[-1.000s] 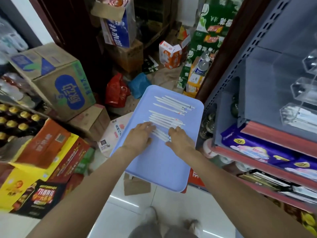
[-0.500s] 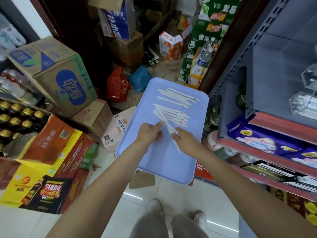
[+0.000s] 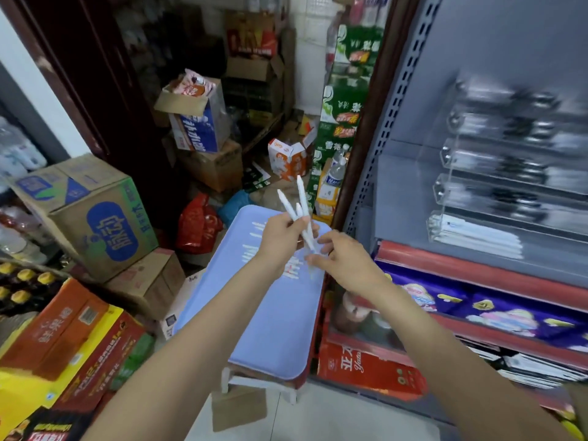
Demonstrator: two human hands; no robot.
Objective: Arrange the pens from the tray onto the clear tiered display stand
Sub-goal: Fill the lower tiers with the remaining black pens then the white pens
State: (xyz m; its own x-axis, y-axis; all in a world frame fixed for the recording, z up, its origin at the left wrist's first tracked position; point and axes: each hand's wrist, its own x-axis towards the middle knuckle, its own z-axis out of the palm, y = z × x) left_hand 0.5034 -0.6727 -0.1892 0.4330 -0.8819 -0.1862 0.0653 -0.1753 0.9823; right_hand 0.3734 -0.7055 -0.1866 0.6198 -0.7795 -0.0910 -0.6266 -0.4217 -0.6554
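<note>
My left hand grips a small bundle of white pens, their tips fanned upward above the tray. My right hand pinches the lower ends of the same pens. Under both hands lies the light-blue tray, with several more white pens lying across its far half. The clear tiered display stand sits on the shelf at the right, blurred; its lowest tier holds a row of white pens.
A grey metal shelf unit fills the right side, with purple packets on the level below the stand. Cardboard boxes, a red bag and drink crates crowd the left and back. White floor tiles show below.
Both hands gathered pens off the tray and lifted them up. The view has tilted upward and to the right, bringing the display stand into sight.
</note>
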